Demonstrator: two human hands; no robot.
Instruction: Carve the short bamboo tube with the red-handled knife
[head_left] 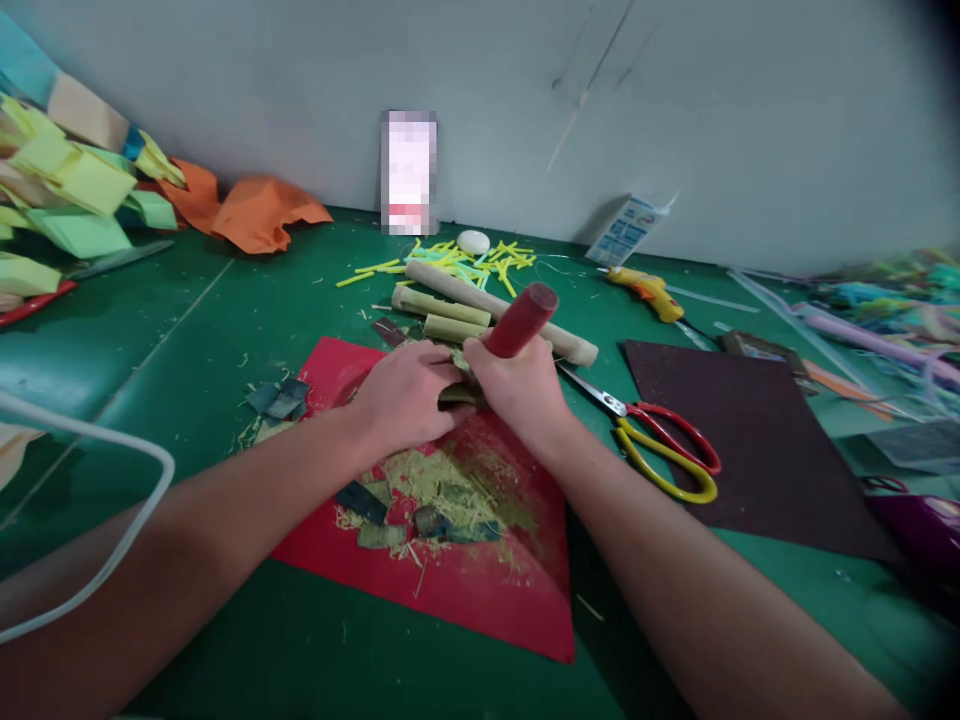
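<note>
My right hand [521, 390] is wrapped round the thick red handle [529, 315] of a tool whose working end is hidden. Close against it, my left hand [409, 395] is closed on a bamboo piece [459, 397], mostly covered by the fingers. Both hands are over a red sheet [450, 610] strewn with pale shavings [435, 475] and dark green peeled scraps [472, 530]. Just beyond the hands lie short split bamboo pieces [450, 328] and a longer round stick [517, 305].
Scissors [667, 450] with red and yellow handles lie right of the sheet, partly on a dark board [750, 450]. Behind are a yellow glue gun [649, 292], yellow strips [446, 262] and a phone [409, 170] against the wall. Folded papers [75, 180] are piled left; a white cable [142, 450] arches nearby.
</note>
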